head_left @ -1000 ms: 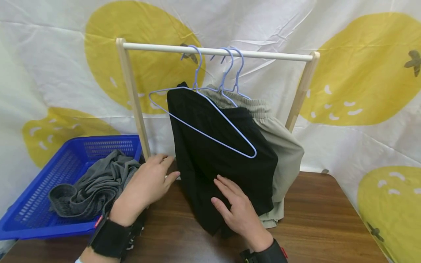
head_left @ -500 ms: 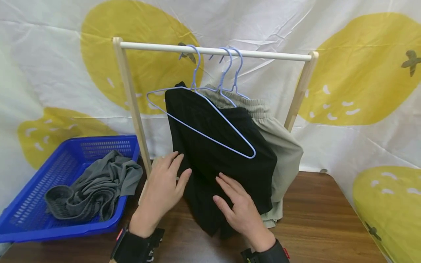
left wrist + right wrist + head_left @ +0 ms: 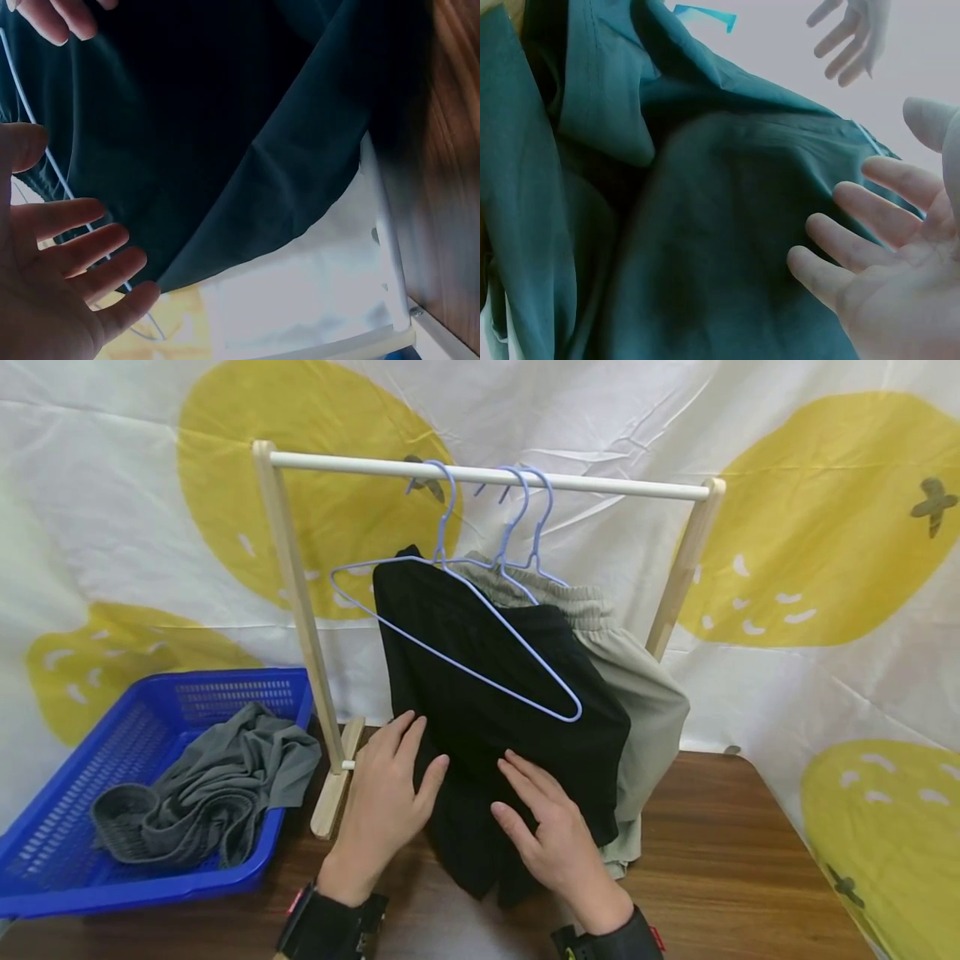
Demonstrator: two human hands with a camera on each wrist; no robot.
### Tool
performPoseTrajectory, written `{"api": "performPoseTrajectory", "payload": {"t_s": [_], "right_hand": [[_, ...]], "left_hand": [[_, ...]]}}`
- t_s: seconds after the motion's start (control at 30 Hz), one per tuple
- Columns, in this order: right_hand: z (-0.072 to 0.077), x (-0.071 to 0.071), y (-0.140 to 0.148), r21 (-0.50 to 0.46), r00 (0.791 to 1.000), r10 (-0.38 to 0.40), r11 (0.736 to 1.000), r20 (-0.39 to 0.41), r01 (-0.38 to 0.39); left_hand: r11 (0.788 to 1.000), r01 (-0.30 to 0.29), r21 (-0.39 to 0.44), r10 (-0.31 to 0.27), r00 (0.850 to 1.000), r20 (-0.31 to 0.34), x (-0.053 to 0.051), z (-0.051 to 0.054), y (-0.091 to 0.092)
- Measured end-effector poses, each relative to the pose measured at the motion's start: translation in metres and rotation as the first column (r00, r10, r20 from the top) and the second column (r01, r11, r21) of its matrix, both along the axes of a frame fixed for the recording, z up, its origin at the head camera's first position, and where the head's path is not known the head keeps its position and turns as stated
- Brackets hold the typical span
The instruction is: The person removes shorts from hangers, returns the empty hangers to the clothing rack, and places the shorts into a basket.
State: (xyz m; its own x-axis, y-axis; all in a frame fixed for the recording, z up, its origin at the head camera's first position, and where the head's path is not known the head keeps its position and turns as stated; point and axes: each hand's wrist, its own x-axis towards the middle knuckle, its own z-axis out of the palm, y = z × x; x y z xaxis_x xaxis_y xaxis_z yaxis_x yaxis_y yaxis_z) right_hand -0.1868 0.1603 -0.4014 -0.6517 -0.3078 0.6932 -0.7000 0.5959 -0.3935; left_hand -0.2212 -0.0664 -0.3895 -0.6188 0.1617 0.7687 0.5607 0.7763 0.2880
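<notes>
The black pants (image 3: pixel 468 756) hang from the rack (image 3: pixel 360 466) in front of both hands, with a blue hanger (image 3: pixel 477 672) slanting across their upper front. The left hand (image 3: pixel 386 797) is at their left edge, its fingers nearly straight and spread apart; in the head view the index tip and thumb overlap the cloth. The left wrist view shows these fingers fanned in front of the dark cloth, the hanger's wire passing behind them. The right hand (image 3: pixel 555 835) is at the lower front of the pants, below the hanger, its long fingers lying close together in the head view, thumb held apart; the right wrist view shows gaps between these fingers, their tips over the cloth. Whether either hand touches the pants I cannot tell. The middle of the cloth lies between the two thumbs, and its bottom hangs lower, just above or on the table (image 3: pixel 720 843). Beige pants (image 3: pixel 652 702) hang right behind. Left of the rack, grey cloth (image 3: pixel 217 785) lies bunched in a blue basket (image 3: pixel 142 893).
</notes>
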Motion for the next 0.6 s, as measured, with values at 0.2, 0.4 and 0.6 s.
{"api": "performPoseTrajectory", "payload": {"t_s": [0.2,0.4,0.6], "right_hand": [[0.003,0.000,0.003,-0.001,1.000,-0.017,1.000,0.006,0.017],[0.010,0.003,0.009,0.002,0.999,-0.046,0.999,0.022,0.046],[0.019,0.006,0.016,-0.004,0.999,-0.049,0.999,0.004,0.049]], "left_hand": [[1.000,0.008,-0.023,-0.008,1.000,0.017,-0.001,-0.003,0.006],[0.998,0.025,-0.054,-0.021,0.998,0.064,-0.002,-0.005,0.012],[0.996,0.033,-0.082,-0.026,0.996,0.087,-0.001,-0.010,0.017]]}}
